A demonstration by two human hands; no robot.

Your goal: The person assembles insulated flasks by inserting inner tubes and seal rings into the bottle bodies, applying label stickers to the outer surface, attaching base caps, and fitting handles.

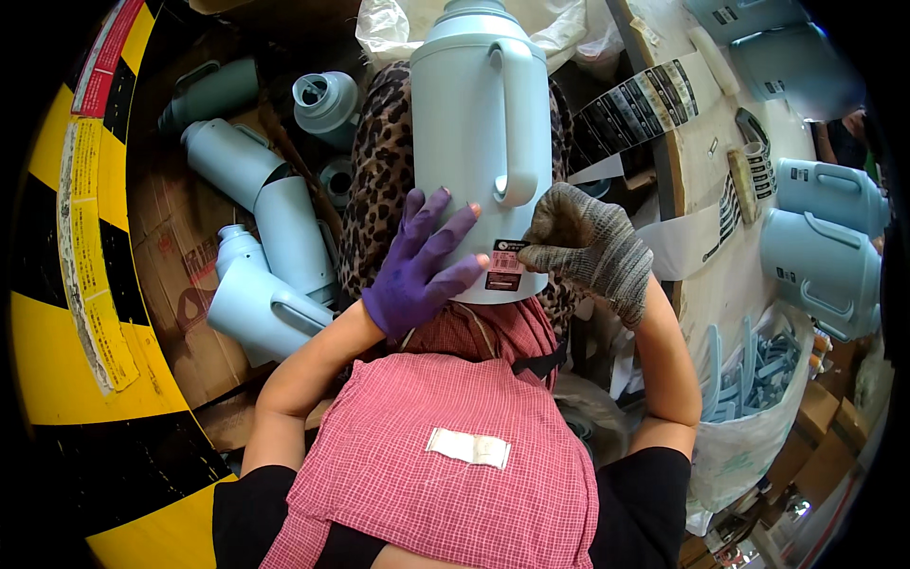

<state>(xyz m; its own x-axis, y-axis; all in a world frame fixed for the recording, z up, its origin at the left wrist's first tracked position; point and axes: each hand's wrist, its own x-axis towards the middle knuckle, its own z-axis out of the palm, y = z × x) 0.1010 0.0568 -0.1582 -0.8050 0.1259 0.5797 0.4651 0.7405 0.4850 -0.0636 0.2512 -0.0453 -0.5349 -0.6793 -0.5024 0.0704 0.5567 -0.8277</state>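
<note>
Black-and-pink label (506, 266) lies between left fingers (459, 278) and right fingers (553, 257).

Pale blue flask (460, 142) rests lengthwise on the lap (376, 171), handle (518, 123) facing up, black-and-pink label (504, 266) near its base

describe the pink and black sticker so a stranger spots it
On the leopard-print lap rests a pale blue plastic flask. Near its base, beside the grey-gloved right hand, is the sticker. Its pink panel distinguishes it from black-and-white stickers at far right.
</note>
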